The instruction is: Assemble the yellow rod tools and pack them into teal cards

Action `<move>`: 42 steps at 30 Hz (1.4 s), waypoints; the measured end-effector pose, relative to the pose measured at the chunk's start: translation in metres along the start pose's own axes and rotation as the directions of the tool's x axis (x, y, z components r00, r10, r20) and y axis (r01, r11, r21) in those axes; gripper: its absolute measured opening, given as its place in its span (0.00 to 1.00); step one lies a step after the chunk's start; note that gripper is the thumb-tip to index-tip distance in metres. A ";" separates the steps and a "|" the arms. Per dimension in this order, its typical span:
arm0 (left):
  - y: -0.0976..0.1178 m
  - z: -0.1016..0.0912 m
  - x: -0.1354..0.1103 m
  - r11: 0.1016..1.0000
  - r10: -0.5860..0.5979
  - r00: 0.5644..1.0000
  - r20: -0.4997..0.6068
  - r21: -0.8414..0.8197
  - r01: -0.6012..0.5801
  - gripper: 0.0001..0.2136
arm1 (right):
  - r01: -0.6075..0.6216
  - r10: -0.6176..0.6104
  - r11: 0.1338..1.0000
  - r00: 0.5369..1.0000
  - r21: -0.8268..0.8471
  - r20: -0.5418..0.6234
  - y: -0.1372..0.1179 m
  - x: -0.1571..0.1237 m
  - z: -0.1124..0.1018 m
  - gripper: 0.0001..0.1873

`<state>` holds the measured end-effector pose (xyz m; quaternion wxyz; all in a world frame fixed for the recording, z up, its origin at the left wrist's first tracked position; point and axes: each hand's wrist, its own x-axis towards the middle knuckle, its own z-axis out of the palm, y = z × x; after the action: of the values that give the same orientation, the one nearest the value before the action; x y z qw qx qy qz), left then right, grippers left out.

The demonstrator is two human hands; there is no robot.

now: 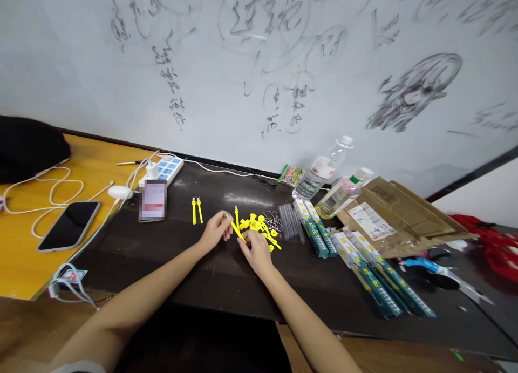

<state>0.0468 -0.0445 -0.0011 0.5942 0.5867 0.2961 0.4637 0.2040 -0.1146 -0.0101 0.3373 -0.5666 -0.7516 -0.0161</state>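
Above the dark table, a thin yellow plastic stick (pixel 238 230) slants between my hands. My left hand (pixel 217 228) has its fingertips pinched at the stick's upper end, and any small part under them is hidden. At the lower end, my right hand (pixel 256 250) grips the stick between thumb and fingers. Just beyond lies a pile of small yellow plastic pieces (pixel 254 222), partly covered by my right hand. Bent metal wires (pixel 273 222) and clear grey tubes (pixel 290 222) lie right of the pile. Two yellow sticks with metal tips (pixel 196 210) rest to the left.
Green-and-white narrow boxes (pixel 315 230) lie at right, before two bottles (pixel 321 170) and brown paper packages (pixel 388 216). Blue-handled scissors (pixel 445 278) sit farther right. At left are a power strip (pixel 172 168), a phone (pixel 69 226) and white cables. A whiteboard (pixel 202 81) stands behind.
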 end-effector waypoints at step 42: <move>0.002 -0.010 -0.006 0.491 0.189 0.928 0.322 0.787 -0.373 0.14 | -0.110 0.098 0.985 0.990 0.131 0.097 0.077 -0.021 -0.065 0.09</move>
<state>0.0353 -0.0456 -0.0015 0.1825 0.8802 0.3220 0.2971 0.3052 -0.1309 0.0019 0.3412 -0.5811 -0.7347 0.0783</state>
